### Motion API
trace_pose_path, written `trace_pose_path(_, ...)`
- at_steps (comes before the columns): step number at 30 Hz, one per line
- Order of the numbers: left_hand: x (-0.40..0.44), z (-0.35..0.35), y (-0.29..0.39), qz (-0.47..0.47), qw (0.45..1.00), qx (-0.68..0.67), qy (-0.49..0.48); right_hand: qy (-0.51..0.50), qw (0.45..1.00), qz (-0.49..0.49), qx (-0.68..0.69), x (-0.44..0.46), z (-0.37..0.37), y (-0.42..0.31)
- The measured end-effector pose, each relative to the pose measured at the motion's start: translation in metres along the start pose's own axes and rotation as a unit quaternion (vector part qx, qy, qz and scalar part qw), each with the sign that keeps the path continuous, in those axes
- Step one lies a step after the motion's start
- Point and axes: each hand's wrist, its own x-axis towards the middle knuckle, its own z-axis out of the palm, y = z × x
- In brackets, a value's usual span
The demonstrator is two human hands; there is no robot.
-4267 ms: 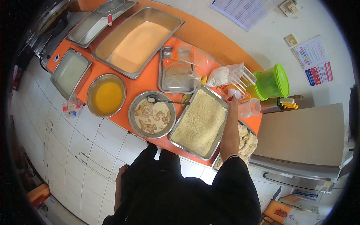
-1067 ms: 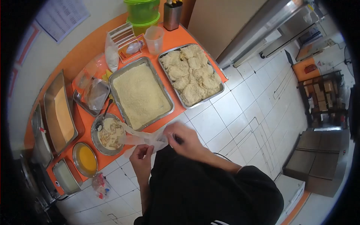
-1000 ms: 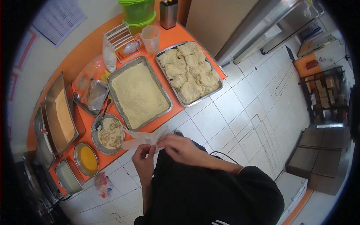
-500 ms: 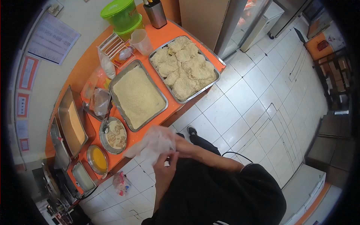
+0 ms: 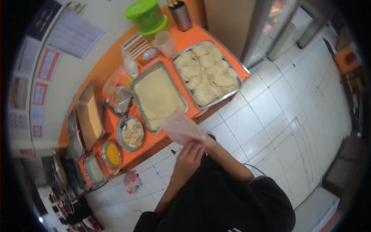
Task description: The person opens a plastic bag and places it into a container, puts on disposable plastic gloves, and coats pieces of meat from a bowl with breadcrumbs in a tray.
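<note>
A thin translucent plastic glove (image 5: 174, 123) covers my right hand (image 5: 190, 130), which stretches forward over the near edge of the counter. Its fingers look extended inside the film, though the plastic blurs them. My left hand (image 5: 190, 156) is closed at the right wrist, pinching the glove's cuff. Just beyond the gloved hand lies a metal tray of pale crumbs (image 5: 158, 96). Farther right, another metal tray holds several crumb-coated pieces (image 5: 210, 73). Left of the hands stands a round metal bowl with pale batter-like contents (image 5: 132, 133).
A bowl of yellow liquid (image 5: 112, 155), a rectangular container (image 5: 94, 170) and a deep metal pan (image 5: 91, 116) line the counter's left. Green tubs (image 5: 145, 17), a clear jug (image 5: 165, 44) and a knife block (image 5: 180, 16) stand behind. A plastic bag (image 5: 132, 181) lies on the floor.
The loose, crumpled plastic now stretches forward over my right hand. My left hand has come up to the right wrist. The view has shifted, so the counter appears farther right.
</note>
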Motion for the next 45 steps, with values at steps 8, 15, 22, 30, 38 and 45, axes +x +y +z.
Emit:
trace_pose_path(8,0.027,0.003,-0.013,0.041,0.998,-0.012,-0.036,-0.124,0.966,-0.089,0.206,0.036,-0.015,-0.015)
trace_pose_path(15,0.042,0.007,-0.029,0.108,0.994,-0.011,0.013,-0.074,0.986,-0.136,-0.06,0.079,0.033,-0.043)
trace_pose_path(22,0.048,-0.024,-0.076,0.038,0.997,0.005,0.06,-0.246,0.667,-0.009,0.703,0.131,0.048,-0.043)
trace_pose_path(30,0.071,-0.037,-0.161,0.009,0.978,0.123,0.169,-0.112,0.942,-0.102,0.298,0.186,0.067,-0.018)
trace_pose_path(38,0.058,-0.043,-0.206,0.08,0.975,0.097,0.185,-0.181,0.97,-0.146,0.07,0.25,0.076,0.009)
trace_pose_path(45,0.042,-0.031,-0.222,0.026,0.982,0.119,0.141,0.089,0.993,-0.077,0.013,0.294,0.021,-0.001)
